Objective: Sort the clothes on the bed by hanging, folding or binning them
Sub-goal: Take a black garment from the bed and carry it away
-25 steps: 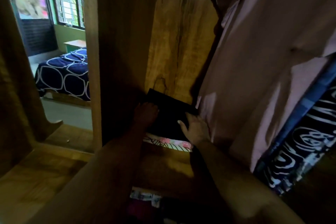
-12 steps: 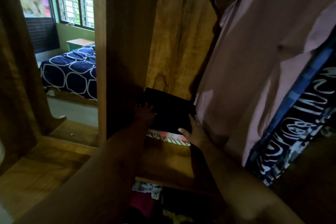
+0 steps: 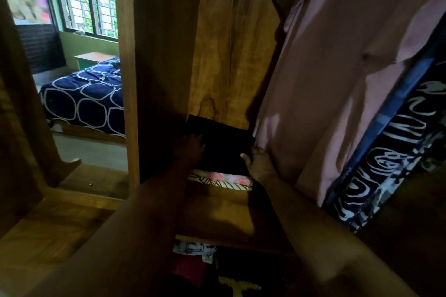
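Observation:
A folded black garment [image 3: 223, 144] lies on a wooden wardrobe shelf [image 3: 217, 212], on top of a folded pink floral cloth [image 3: 220, 178]. My left hand [image 3: 191, 146] rests flat on the black garment's left edge, fingers straight. At the garment's right front corner my right hand [image 3: 259, 164] presses against it with the thumb on top. A pink shirt [image 3: 350, 67] hangs just right of my right hand, touching it.
A dark blue patterned garment [image 3: 391, 157] hangs right of the pink shirt. More folded clothes [image 3: 195, 260] sit on the shelf below. The wardrobe side panel [image 3: 154, 67] stands at the left; beyond it a bed with a navy circle-print cover [image 3: 84, 96] and a window.
Both hands stayed on the black garment with only slight shifts. The view drifted a little, bringing more of the bed into sight.

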`<state>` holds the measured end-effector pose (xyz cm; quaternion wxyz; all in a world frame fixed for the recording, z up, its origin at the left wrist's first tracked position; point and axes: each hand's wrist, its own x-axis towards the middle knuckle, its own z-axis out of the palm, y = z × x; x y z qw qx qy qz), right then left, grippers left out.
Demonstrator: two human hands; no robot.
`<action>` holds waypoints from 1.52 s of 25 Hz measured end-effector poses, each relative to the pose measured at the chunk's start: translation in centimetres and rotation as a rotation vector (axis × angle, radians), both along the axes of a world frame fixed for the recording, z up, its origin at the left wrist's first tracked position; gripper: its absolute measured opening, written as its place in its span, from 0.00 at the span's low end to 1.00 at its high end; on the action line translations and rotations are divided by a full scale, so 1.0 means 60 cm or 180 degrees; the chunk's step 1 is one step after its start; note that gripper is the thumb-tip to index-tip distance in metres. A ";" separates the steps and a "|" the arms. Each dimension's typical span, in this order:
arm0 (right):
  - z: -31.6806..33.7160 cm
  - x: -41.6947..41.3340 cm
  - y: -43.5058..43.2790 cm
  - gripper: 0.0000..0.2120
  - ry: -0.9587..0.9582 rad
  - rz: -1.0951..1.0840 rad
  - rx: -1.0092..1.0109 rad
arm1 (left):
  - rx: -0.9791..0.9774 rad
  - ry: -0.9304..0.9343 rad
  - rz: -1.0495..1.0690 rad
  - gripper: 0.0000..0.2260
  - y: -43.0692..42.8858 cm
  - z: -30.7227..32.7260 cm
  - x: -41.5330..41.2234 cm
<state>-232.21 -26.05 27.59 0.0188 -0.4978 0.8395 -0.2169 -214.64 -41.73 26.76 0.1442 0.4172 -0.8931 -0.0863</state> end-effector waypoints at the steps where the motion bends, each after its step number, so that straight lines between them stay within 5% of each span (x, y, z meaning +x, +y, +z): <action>1: 0.006 0.003 0.001 0.20 0.0168 0.0015 -0.0175 | -0.0239 0.0164 -0.0087 0.20 0.004 -0.002 0.004; 5: 0.020 0.023 0.016 0.17 0.0515 0.0247 -0.0274 | -0.0711 0.0444 -0.0371 0.18 0.048 0.007 0.023; 10: 0.025 0.053 0.050 0.22 0.0566 0.0589 0.0154 | -0.0628 0.0098 -0.0501 0.22 0.104 0.000 0.064; 21: 0.062 0.147 0.205 0.24 -0.0113 0.0715 0.0669 | 0.1018 -0.0480 -0.1122 0.34 0.188 0.041 0.151; 31: 0.036 0.345 0.381 0.27 -0.0311 0.0405 0.1084 | 0.0138 -0.1118 -0.1909 0.24 0.320 0.034 0.315; 38: 0.019 0.467 0.433 0.28 -0.0312 0.0460 0.1332 | 0.0696 -0.0979 -0.1791 0.28 0.384 0.007 0.463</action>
